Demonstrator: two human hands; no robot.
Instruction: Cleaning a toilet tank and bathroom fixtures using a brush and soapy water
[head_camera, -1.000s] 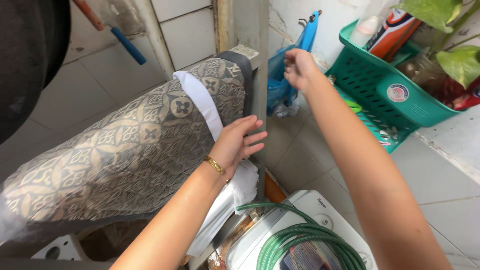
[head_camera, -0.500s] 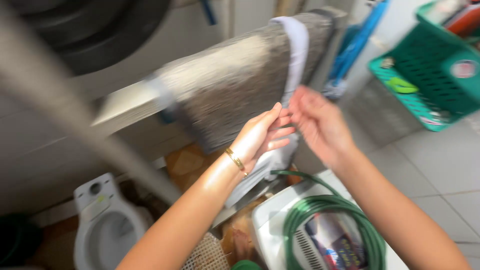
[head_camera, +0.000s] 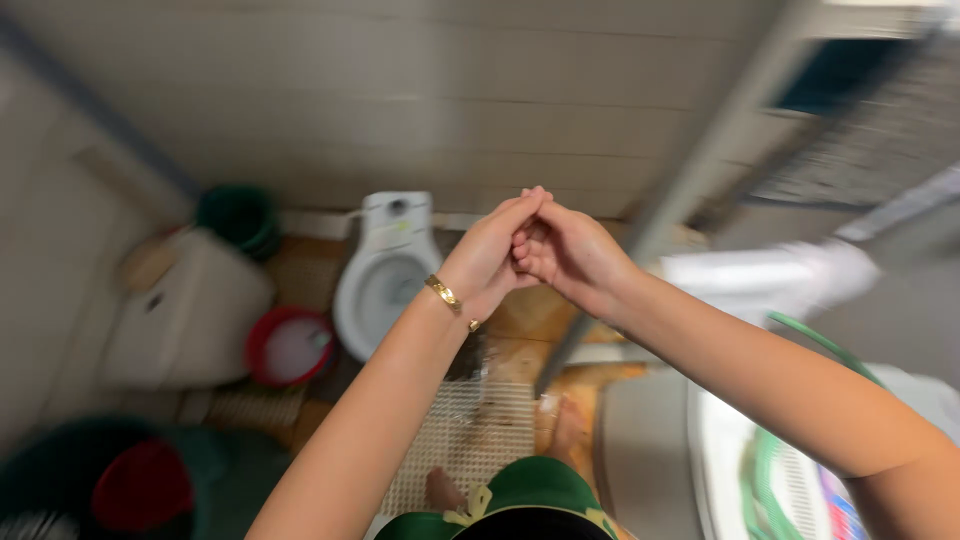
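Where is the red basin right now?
In the head view, the red basin sits on the floor at left, between the white toilet and a white tank.

One head-worn camera looks steeply down, close over the hands (head_camera: 530, 250)

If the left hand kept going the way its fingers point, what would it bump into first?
Its fingertips already touch the right hand. Otherwise the left hand points up and right toward the pale tiled wall; depth is unclear.
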